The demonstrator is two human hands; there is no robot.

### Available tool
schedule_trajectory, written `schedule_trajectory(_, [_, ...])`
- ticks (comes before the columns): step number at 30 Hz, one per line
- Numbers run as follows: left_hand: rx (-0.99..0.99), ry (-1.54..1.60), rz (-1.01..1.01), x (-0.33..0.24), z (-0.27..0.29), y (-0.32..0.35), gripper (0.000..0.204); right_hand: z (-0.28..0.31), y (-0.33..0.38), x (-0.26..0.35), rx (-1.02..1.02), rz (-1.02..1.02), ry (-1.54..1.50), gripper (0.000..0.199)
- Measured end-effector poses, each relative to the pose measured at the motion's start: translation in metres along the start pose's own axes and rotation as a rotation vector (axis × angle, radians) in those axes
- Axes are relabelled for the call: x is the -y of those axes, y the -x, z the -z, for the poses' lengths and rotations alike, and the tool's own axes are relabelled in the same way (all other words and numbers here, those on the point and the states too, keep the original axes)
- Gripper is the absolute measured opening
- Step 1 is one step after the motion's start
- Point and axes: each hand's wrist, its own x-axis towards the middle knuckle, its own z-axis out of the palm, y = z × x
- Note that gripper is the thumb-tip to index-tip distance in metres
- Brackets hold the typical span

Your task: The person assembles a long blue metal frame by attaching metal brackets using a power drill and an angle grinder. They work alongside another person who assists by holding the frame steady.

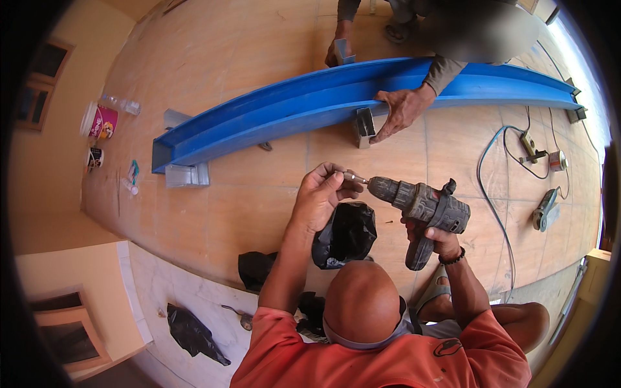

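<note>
Fingers at risk at the drill bit

Blue beam point(362, 97) lies on the floor ahead; right hand point(440, 240) grips the drill point(424, 208), left hand point(321, 196) fingers pinch its bit point(352, 176): a bumped trigger could spin it and cut them, I judge

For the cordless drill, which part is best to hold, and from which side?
Grip the drill by its handle, from below on the person's right, as the right hand does. The handle hangs down under the body; the left hand is at the bit.
</note>
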Motion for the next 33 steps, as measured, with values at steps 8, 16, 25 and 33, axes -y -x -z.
schedule_trajectory(8, [-0.057,0.058,-0.123,0.015,-0.009,-0.007,0.011,-0.002,-0.003,-0.004,0.025,-0.029,-0.12,0.064])
schedule_trajectory(16, [-0.099,-0.012,-0.201,0.02,-0.016,-0.01,0.013,-0.001,0.0,-0.007,0.013,-0.011,-0.027,0.068])
schedule_trajectory(25, [-0.044,0.279,-0.205,0.035,-0.025,-0.023,0.01,-0.015,-0.002,-0.009,-0.033,0.003,-0.102,0.067])
schedule_trajectory(33, [-0.008,0.264,-0.25,0.045,-0.027,-0.031,0.016,-0.014,-0.004,-0.014,-0.022,0.029,-0.231,0.063])
